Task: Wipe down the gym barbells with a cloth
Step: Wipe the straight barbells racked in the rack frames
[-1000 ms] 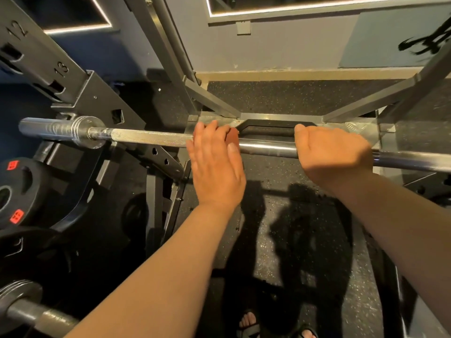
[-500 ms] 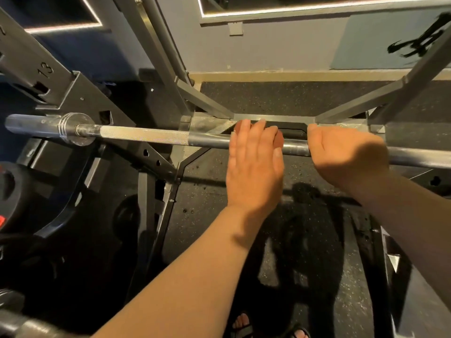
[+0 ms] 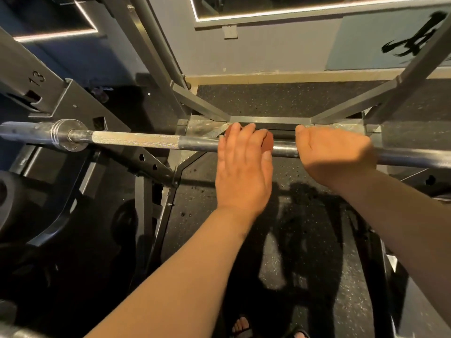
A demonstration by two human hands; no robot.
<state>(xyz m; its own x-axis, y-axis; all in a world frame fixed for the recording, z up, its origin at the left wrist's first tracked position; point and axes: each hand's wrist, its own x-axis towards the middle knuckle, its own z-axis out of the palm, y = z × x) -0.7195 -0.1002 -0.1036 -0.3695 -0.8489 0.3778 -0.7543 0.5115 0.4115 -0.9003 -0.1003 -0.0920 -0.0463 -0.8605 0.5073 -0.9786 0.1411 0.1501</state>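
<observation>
Left hand [image 3: 244, 172] has slid right along the bar [image 3: 136, 140] since a second ago, leaving a narrow gap to the right hand [image 3: 334, 154]; no shift in the last half second. Left fingers straight, laid over the bar's smooth middle, pressing a reddish cloth [image 3: 269, 143] onto it; cloth mostly hidden under the hand. Right hand clenched round the bar just beside. Bar lies across the rack [image 3: 80, 103], sleeve end at left
</observation>
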